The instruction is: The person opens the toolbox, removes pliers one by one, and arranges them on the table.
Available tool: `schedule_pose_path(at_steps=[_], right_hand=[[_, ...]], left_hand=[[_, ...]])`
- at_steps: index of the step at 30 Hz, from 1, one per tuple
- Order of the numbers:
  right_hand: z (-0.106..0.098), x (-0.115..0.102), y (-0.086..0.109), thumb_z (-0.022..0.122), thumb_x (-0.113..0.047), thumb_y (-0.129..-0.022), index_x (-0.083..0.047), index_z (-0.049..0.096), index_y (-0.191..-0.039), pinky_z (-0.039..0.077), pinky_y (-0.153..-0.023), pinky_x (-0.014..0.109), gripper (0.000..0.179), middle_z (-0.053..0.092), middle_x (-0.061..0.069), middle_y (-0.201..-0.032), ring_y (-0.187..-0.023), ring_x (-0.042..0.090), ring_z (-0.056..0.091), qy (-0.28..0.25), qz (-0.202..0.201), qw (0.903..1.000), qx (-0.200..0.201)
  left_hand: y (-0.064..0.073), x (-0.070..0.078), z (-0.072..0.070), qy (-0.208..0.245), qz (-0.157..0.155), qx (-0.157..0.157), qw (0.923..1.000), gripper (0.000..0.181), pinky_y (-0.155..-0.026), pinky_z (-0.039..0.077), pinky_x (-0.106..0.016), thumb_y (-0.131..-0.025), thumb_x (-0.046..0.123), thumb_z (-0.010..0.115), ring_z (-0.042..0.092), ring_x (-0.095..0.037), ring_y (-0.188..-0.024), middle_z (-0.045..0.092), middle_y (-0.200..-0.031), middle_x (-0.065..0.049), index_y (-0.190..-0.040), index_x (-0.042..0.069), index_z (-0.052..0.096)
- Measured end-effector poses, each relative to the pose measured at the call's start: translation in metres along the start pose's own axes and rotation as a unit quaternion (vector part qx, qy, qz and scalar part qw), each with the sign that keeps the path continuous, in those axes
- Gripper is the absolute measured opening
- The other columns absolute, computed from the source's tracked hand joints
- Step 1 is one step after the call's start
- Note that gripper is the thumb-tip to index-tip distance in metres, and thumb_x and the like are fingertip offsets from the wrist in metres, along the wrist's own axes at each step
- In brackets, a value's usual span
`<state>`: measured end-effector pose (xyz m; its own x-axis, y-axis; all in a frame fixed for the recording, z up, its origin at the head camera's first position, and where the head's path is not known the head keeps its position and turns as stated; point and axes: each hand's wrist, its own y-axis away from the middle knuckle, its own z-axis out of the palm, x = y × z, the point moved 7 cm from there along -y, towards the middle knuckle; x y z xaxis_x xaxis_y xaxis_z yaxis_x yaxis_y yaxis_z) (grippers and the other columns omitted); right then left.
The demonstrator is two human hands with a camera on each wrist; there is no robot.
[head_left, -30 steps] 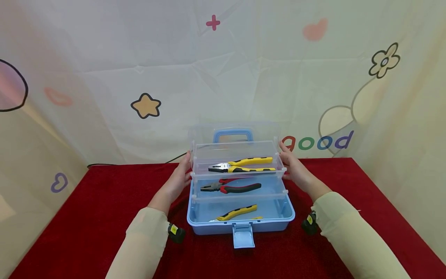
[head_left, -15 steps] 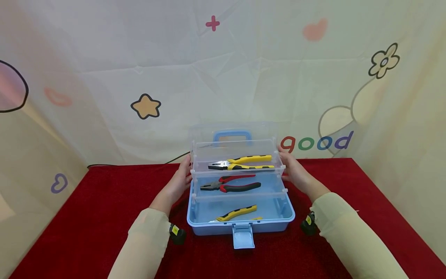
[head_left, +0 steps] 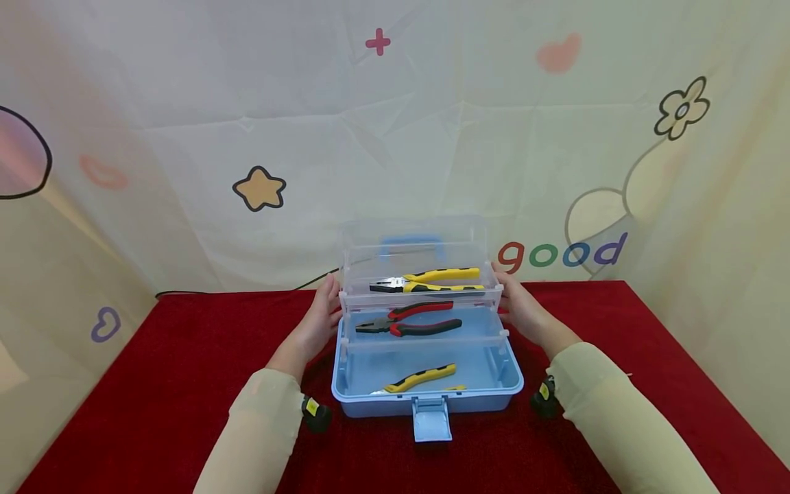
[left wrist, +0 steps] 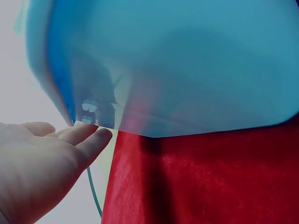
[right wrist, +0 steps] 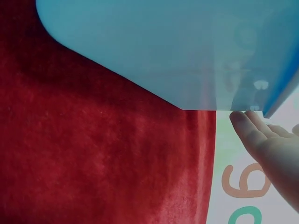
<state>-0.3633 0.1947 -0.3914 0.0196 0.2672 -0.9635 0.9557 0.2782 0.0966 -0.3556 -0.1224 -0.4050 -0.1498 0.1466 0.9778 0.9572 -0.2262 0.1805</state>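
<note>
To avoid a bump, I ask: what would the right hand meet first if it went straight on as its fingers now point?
Probably the right end of the clear, rectangular plastic upper tray; whether the right hand touches it is unclear.

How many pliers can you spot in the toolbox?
3: a yellow-and-black pair in the upper tray, a red-and-black pair in the lower tray, and a yellow-handled pair in the blue base, partly hidden.

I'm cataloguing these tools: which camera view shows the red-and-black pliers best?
The head view: it shows the red-and-black pliers inside the blue toolbox, with jaws and both handles visible. Neither wrist view shows them; each looks at the toolbox's side.
</note>
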Motion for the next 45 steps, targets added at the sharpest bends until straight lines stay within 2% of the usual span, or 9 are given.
schedule_pose_path(at_steps=[6,12,18,33,45], right_hand=[[0.0012,0.0021,-0.0011,0.027,-0.063,-0.095,-0.026,0.009,-0.153,0.027,-0.110,0.061,0.071,0.014,0.009,-0.158,-0.142,0.039,0.018,-0.015,0.008,0.9998,0.001],[0.0008,0.0023,-0.0032,0.027,-0.058,-0.097,-0.024,0.007,-0.153,0.022,-0.113,0.061,0.068,0.008,0.009,-0.159,-0.144,0.039,0.014,-0.048,0.020,0.9987,0.000],[-0.0002,0.0024,-0.0043,0.028,-0.059,-0.096,-0.023,0.011,-0.152,0.026,-0.112,0.059,0.069,0.014,0.011,-0.157,-0.141,0.039,0.021,-0.061,0.022,0.9979,0.003],[-0.0026,0.0007,-0.0032,0.024,-0.060,-0.096,-0.020,0.011,-0.152,0.026,-0.113,0.056,0.070,0.013,0.013,-0.157,-0.137,0.041,0.025,-0.039,0.028,0.9988,0.006],[-0.0022,0.0031,-0.0022,0.022,-0.064,-0.095,-0.017,0.014,-0.152,0.034,-0.109,0.053,0.075,0.023,0.014,-0.152,-0.131,0.038,0.034,0.000,0.051,0.9987,0.011]], left_hand=[[-0.0008,-0.0019,0.0005,0.023,-0.004,-0.001,0.9997,0.078,-0.116,0.018,-0.054,-0.086,0.077,0.020,0.021,-0.031,-0.144,0.016,-0.158,-0.001,-0.151,0.034,0.014],[-0.0018,-0.0014,0.0002,0.043,-0.008,-0.002,0.9990,0.087,-0.117,0.018,-0.052,-0.083,0.080,0.020,0.022,-0.031,-0.144,0.016,-0.159,-0.002,-0.152,0.028,0.014],[-0.0029,-0.0020,-0.0008,0.060,-0.013,0.001,0.9981,0.089,-0.118,0.018,-0.051,-0.083,0.081,0.019,0.023,-0.031,-0.144,0.018,-0.158,-0.003,-0.152,0.026,0.015],[0.0001,0.0019,-0.0027,0.047,-0.003,0.003,0.9989,0.090,-0.118,0.017,-0.050,-0.084,0.079,0.015,0.026,-0.032,-0.142,0.020,-0.158,-0.005,-0.153,0.022,0.017],[0.0018,-0.0026,-0.0044,0.038,-0.013,0.002,0.9992,0.094,-0.117,0.019,-0.054,-0.084,0.080,0.014,0.027,-0.034,-0.142,0.023,-0.157,-0.009,-0.152,0.016,0.018]])
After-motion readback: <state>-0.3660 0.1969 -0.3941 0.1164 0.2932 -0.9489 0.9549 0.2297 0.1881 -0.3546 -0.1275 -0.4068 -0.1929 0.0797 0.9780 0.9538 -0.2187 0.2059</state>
